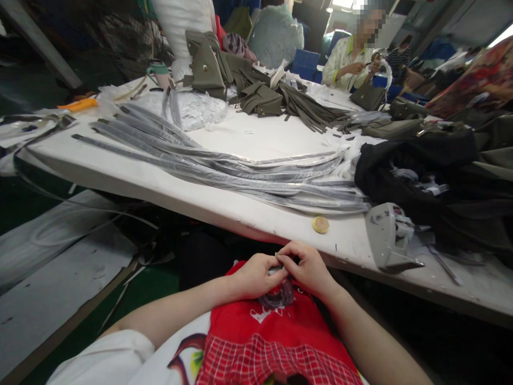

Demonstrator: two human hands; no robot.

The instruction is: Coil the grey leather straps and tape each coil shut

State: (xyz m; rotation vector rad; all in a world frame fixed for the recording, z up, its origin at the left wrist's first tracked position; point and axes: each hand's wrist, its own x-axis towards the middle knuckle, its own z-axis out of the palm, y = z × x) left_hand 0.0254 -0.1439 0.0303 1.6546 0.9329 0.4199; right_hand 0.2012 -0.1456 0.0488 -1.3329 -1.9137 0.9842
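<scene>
Above my lap, just off the table's front edge, my two hands meet fingertip to fingertip. My left hand (262, 275) is closed, with a bit of grey-blue material showing between thumb and fingers. From beneath it a coiled, purplish-grey strap (277, 297) hangs against the red apron (256, 319). The fingers of my right hand (305, 267) are pinched together against the left fingertips, and a small pale tip shows there. What exactly the right fingers grip is hidden.
Long plastic-wrapped straps (240, 179) lie across the white table (340, 235). Near the front edge are a yellow tape roll (320, 224), a grey tape dispenser (382, 235) and black cloth (425, 160). Olive bags (208, 64) stand behind. Across the table sits a person (348, 64) with a bag.
</scene>
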